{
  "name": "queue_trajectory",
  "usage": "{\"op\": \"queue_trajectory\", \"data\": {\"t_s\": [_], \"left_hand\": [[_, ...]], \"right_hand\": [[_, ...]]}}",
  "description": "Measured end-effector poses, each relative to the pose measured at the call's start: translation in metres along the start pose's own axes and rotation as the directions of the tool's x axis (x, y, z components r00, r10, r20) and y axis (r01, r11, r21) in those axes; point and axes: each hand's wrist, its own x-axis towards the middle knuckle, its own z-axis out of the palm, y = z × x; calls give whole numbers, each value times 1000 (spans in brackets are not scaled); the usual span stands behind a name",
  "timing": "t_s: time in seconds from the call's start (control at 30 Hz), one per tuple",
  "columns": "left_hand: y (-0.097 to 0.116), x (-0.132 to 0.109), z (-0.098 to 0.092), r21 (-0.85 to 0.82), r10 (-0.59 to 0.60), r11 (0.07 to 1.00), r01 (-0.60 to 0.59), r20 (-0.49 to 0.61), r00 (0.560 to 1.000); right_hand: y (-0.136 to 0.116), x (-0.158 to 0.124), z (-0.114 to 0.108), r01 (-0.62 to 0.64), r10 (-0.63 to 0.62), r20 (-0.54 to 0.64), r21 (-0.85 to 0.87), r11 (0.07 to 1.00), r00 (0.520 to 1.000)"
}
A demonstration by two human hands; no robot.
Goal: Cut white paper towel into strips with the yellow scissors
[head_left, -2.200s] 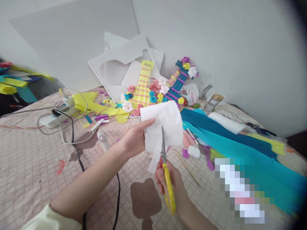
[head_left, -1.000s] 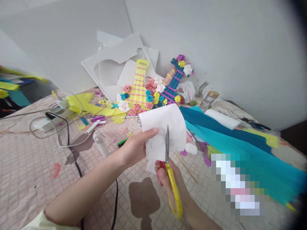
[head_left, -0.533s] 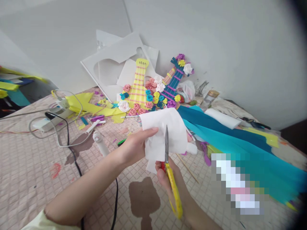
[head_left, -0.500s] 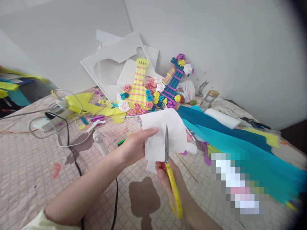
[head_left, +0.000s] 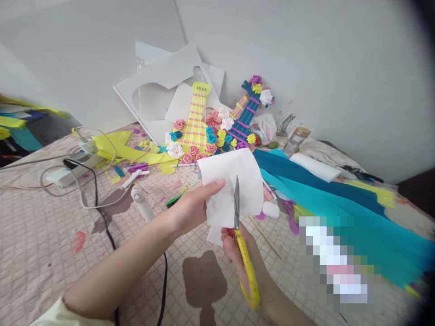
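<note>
- Paper (head_left: 220, 210): held up in front of the yellow guitar (head_left: 197, 115), on its near side.
- Left hand (head_left: 190, 206): pinches the paper's left edge, thumb on top, fingers mostly hidden beneath.
- Right hand (head_left: 237, 256): closed around the handles of the scissors (head_left: 241, 245), whose blades overlap the paper, tips towards the yellow guitar.
- Blue guitar (head_left: 245, 121): just right of the yellow guitar, tilted.
- Power strip (head_left: 66, 173): left of the yellow guitar.

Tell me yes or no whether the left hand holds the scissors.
No, the yellow-handled scissors are gripped by the right hand, while the left hand holds the white paper sheet.
</note>
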Motion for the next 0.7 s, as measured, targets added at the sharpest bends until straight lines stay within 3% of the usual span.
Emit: {"op": "queue_trajectory", "data": {"t_s": [0.23, 0.5, 0.7], "left_hand": [[-3, 0, 2, -35, 37, 999, -37, -12, 999], [-6, 3, 1, -94, 49, 994, -58, -98, 994], [-6, 2, 3, -118, 29, 992, -44, -127, 992]], "right_hand": [[-3, -1, 3, -52, 53, -38, 23, 998, 998], [2, -2, 3, -40, 38, -46, -57, 998, 998], [0, -1, 6, -14, 14, -38, 5, 1000, 999]]}}
